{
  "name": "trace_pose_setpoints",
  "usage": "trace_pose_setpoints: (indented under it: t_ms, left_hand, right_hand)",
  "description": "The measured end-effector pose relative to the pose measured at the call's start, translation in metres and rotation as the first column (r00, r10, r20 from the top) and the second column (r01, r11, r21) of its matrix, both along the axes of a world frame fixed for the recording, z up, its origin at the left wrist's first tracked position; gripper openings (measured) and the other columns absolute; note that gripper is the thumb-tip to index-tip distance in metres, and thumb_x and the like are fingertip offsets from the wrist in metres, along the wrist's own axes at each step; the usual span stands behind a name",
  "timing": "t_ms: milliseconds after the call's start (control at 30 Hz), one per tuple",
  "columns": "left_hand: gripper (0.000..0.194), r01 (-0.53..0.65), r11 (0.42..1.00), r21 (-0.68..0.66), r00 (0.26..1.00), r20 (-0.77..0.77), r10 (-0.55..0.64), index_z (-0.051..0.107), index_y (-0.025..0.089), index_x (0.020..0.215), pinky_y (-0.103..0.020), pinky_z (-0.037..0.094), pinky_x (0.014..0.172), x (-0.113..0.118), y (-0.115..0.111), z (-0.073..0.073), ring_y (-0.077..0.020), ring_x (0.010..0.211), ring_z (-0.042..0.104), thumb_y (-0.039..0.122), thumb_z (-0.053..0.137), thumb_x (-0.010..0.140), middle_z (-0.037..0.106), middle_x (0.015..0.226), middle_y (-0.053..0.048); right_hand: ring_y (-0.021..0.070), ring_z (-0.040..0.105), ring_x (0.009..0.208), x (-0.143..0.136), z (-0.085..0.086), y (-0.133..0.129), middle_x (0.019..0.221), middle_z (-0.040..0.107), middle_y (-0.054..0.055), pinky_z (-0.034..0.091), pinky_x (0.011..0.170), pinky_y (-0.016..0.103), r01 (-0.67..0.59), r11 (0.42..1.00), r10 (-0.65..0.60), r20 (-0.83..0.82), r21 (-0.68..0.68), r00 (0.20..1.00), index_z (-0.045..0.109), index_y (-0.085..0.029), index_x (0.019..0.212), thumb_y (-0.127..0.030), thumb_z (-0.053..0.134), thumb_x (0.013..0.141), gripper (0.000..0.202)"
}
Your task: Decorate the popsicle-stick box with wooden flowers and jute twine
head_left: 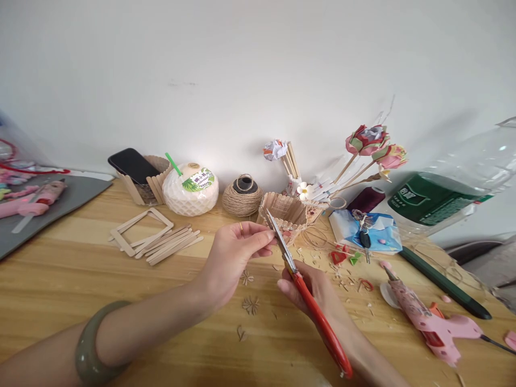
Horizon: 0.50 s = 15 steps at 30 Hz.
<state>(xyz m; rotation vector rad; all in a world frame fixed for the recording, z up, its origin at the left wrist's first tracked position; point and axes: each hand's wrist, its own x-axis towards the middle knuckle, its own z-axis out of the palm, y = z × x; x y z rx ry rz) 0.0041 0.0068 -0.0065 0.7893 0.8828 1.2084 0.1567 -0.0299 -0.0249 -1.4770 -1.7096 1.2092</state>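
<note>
My left hand (237, 250) is closed in a pinch over the middle of the table; what sits between its fingertips is too small to make out. Red-handled scissors (312, 306) are in my right hand (314, 290), their blades pointing up and away, tips beside my left fingertips. Below my hands, small flower-like shapes (250, 305) of thin brown pieces lie on the wooden table (181, 333). Just behind my hands stands a basket of wooden sticks (284, 209).
Loose craft sticks (175, 244), a stick frame (121, 242), a wrapped coconut (190, 196) and twine (242, 200) stand left and behind. At right are small clippings, a pink glue gun (439, 322), a green pen-like object (445, 285) and a large bottle (439, 199).
</note>
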Motion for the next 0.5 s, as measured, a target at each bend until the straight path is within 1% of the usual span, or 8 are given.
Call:
trace_pose_setpoints:
  t_ms: [200,333,500]
  left_hand:
    - [0.012,-0.005,1.000,-0.002,1.000,-0.002,0.005,0.065,0.013,0.063,-0.023,0.048,0.063,0.0009,0.0007,-0.0005,-0.0084,0.059,0.057,0.021,0.074,0.061,0.065,0.062,0.001]
    - [0.010,0.041,0.999,0.003,0.999,-0.011,-0.041,0.066,0.013,0.064,-0.022,0.048,0.062,-0.0008,0.0022,0.0018,-0.0086,0.060,0.057,0.021,0.072,0.062,0.065,0.062,0.000]
    - [0.010,0.060,0.998,-0.010,0.994,-0.091,-0.060,0.068,0.013,0.066,-0.021,0.047,0.059,-0.0049,0.0047,0.0082,-0.0096,0.063,0.058,0.022,0.070,0.063,0.067,0.067,-0.002]
  right_hand:
    - [0.0094,0.026,0.057,0.0002,-0.0021,0.0013,0.062,0.029,-0.005,0.022,0.049,0.023,-0.001,1.000,0.000,0.024,0.016,1.000,0.037,-0.019,0.065,-0.061,0.055,0.074,0.046]
    - [0.0097,0.026,0.058,0.0020,-0.0018,0.0030,0.062,0.031,-0.005,0.022,0.050,0.023,-0.014,1.000,0.014,0.034,-0.001,0.999,0.039,-0.019,0.067,-0.062,0.054,0.074,0.046]
    - [0.0098,0.027,0.058,0.0036,-0.0025,0.0040,0.062,0.031,-0.005,0.023,0.049,0.023,0.014,1.000,-0.015,0.062,0.011,0.998,0.038,-0.019,0.065,-0.061,0.055,0.073,0.046]
